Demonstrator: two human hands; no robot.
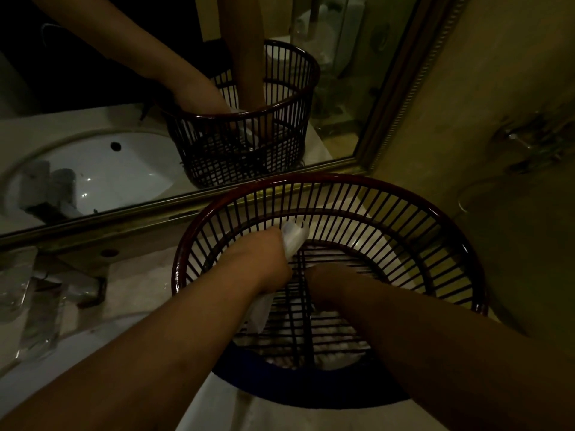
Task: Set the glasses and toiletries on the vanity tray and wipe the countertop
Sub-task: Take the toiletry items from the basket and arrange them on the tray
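At the counter by the mirror: we see a round dark-red slatted plastic basket (311, 176) standing on the pale stone countertop (140, 275), its far rim close to the gilt-framed wall mirror (342, 88).
Left hand (267, 256): inside the basket, fingers curled tight round a white soft piece (295, 236); we cannot tell whether it is cloth or wrapper.
White soft piece: one end sticks up above the fist, the other hangs below the wrist toward the basket floor.
Right hand (326, 284): low in the basket, just beside the left; too dark for us to tell how its fingers lie.
Dark-blue round shape (280, 384): under the basket's near side.
Metal faucet (87, 281): left of the basket, well apart from it.
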